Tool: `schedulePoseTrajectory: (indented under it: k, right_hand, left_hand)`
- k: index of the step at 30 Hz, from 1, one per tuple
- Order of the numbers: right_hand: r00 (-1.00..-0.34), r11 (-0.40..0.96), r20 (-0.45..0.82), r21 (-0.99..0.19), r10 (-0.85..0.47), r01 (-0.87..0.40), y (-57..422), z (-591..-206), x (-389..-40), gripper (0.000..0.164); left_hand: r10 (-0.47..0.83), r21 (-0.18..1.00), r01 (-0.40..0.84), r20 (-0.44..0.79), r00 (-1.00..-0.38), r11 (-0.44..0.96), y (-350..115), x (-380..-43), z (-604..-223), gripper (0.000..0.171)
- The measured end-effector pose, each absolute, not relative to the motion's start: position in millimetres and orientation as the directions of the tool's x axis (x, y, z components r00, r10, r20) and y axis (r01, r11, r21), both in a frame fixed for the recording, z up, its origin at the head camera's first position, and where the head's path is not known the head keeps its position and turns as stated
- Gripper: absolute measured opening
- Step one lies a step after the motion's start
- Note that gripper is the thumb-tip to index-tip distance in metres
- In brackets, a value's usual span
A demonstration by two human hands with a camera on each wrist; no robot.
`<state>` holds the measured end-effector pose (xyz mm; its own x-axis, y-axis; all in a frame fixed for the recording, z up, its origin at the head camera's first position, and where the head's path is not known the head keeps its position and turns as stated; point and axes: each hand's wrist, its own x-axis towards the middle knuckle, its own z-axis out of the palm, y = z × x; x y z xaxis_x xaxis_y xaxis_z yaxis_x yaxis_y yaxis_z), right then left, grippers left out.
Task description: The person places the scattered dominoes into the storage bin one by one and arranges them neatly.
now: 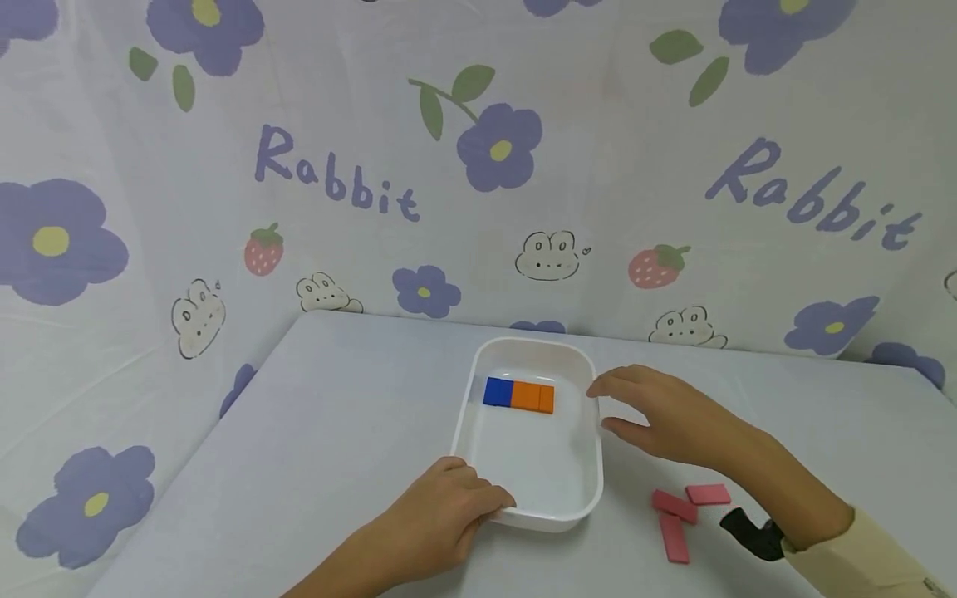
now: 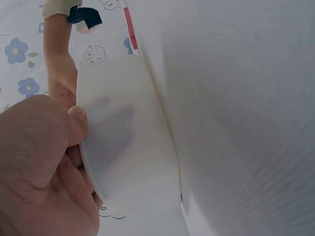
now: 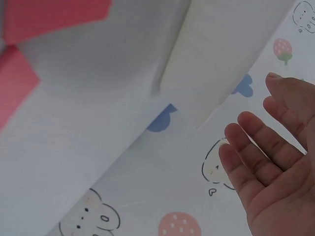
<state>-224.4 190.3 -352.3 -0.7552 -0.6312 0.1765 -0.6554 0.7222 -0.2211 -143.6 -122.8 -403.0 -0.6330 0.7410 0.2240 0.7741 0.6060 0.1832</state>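
Note:
A white plastic tray (image 1: pixel 516 465) sits on the table with a blue tile (image 1: pixel 498 392) and two orange tiles (image 1: pixel 532 397) lined up side by side near its far end. My left hand (image 1: pixel 437 519) grips the near-left corner of the rim, the thumb on one face and the fingers on the other, as the left wrist view shows. At the tray's right rim my right hand (image 1: pixel 665 415) hovers with spread, relaxed fingers and nothing in it. Its bare palm (image 3: pixel 275 196) shows in the right wrist view.
Three pink tiles (image 1: pixel 675 538) lie on the white table (image 1: pixel 359 399) right of the tray, beneath the right forearm. A black strap piece (image 1: pixel 751 536) is at the right wrist. Behind the table hangs a printed cloth (image 1: pixel 598 166) with flowers and rabbits.

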Motion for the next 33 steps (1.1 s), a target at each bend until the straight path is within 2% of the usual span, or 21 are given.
schedulePoseTrajectory:
  k: [6,12,19,23,33]
  right_hand:
    - [-0.712,0.685,0.186,-0.195,-0.677,-0.702,204.5,-359.9,-205.9,0.031]
    - [-0.673,0.637,0.126,-0.237,-0.729,-0.734,217.7,-370.2,-186.3,0.024]
    - [-0.584,0.544,0.173,-0.230,-0.793,-0.807,230.8,-388.3,-165.2,0.037]
    - [-0.613,0.576,0.101,-0.254,-0.783,-0.777,234.1,-393.8,-157.1,0.038]
    - [-0.675,0.662,-0.026,-0.231,-0.737,-0.713,233.7,-397.9,-153.2,0.041]
  left_hand:
    - [0.737,0.183,0.771,0.225,-0.637,0.610,-124.2,-143.4,-404.2,0.017]
    - [0.744,0.183,0.779,0.231,-0.627,0.600,-123.2,-142.8,-405.0,0.017]
    - [0.743,0.176,0.782,0.243,-0.624,0.598,-123.1,-143.1,-403.9,0.017]
    - [0.740,0.177,0.779,0.243,-0.627,0.602,-124.1,-144.0,-402.6,0.016]
    - [0.740,0.195,0.777,0.236,-0.629,0.598,-122.5,-142.9,-403.4,0.017]
